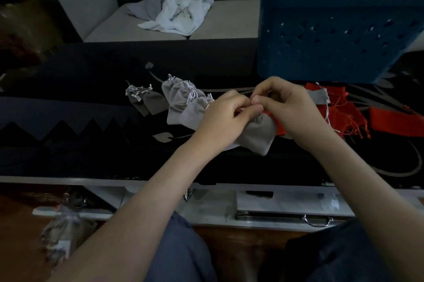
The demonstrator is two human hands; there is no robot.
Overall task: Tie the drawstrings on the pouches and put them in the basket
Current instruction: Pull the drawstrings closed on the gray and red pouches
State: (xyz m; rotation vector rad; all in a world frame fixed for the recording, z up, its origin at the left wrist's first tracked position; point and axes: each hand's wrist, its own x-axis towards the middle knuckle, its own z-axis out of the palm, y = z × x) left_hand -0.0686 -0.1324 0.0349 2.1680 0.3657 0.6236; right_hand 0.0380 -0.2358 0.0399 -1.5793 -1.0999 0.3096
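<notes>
**Drawstrings out of sight**

The drawstrings of the soft grey fabric pouch (pixel 259 136) are covered by the left hand (pixel 226 115) and right hand (pixel 290 107), both curled and pinched at its gathered neck. It is held over the dark patterned tabletop (pixel 91 89), near the perforated blue plastic basket (pixel 332 52).

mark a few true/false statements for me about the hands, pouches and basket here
1. Both the left hand and the right hand pinch the neck of a grey pouch. True.
2. The basket is red. False: it is blue.
3. The red pouches lie left of the hands. False: they lie on the right; the loose grey pouches lie on the left.
4. A white cloth lies crumpled on the sofa. True.
5. The held pouch is inside the basket. False: it is outside, in front of the basket.
</notes>
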